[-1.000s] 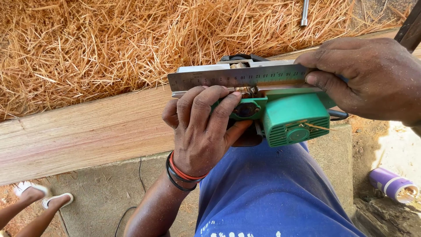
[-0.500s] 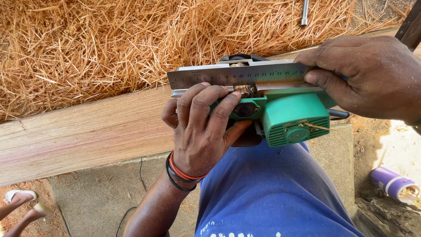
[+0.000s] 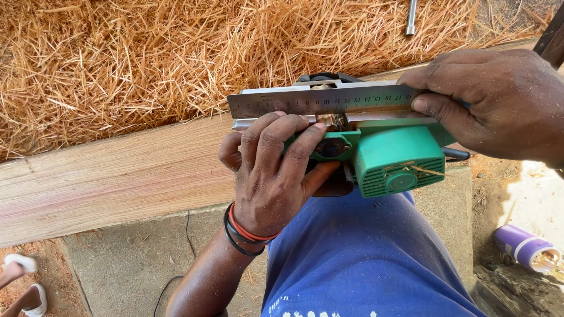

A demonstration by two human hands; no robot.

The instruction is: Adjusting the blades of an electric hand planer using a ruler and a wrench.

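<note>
Far left of the left hand, at the lower frame corner: another person's foot in a white sandal (image 3: pixel 23 276), on reddish ground. Wooden plank (image 3: pixel 117 176) runs from there up toward both hands, pale grain with a pinkish streak; beyond it, a heap of orange-brown shavings (image 3: pixel 147 64).

Left hand (image 3: pixel 273 176): red and black bands on the wrist, fingers curled over the near edge of the green electric planer (image 3: pixel 399 161), fingertips pressed against the steel ruler (image 3: pixel 320 103), thumb wrapped under the tool body. Grip closed on the planer.

Planer lies upturned between the two hands, over the person's blue-clad lap; ruler lies along its metal sole, edge-on across the cutter slot.

Right hand (image 3: pixel 499 105): fingers pressed together, thumb and forefinger pinching the ruler's right end down onto the sole.

Above the right hand, a metal rod (image 3: pixel 411 17) lies among the shavings. Below and right of it, a purple cylinder (image 3: pixel 523 246) lies on the ground
</note>
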